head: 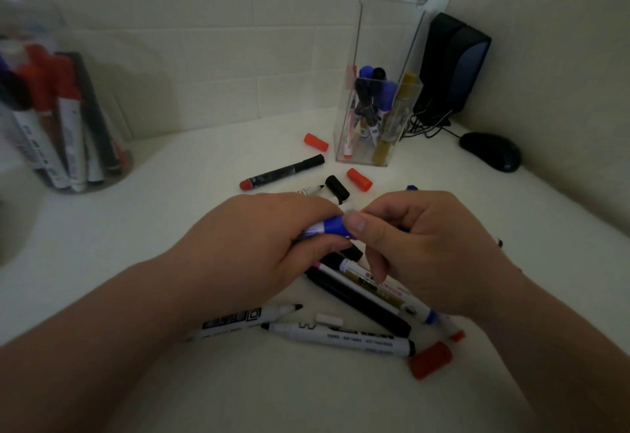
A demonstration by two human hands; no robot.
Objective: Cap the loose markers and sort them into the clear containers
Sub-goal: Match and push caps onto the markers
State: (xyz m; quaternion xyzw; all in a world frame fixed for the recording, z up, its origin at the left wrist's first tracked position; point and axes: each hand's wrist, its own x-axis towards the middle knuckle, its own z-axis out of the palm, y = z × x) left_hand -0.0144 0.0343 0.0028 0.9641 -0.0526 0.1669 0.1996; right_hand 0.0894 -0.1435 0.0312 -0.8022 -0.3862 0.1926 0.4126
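Two hands are meeting over the loose markers (344,337): your left hand (252,248) is curling round the blue marker (316,229), whose long axis is running left to right, while your right hand (429,248) is pinching its blue cap (335,226) at the right end, likely needing a leftward push.

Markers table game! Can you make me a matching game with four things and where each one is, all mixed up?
Things:
1. blue marker
2. mouse
3. round jar
4. tall box

Places:
A. far left
B. far right, near the wall
C. held by the left hand and the right hand
D. at the back, between jar and mouse

Pairs: 1-C, 2-B, 3-A, 4-D
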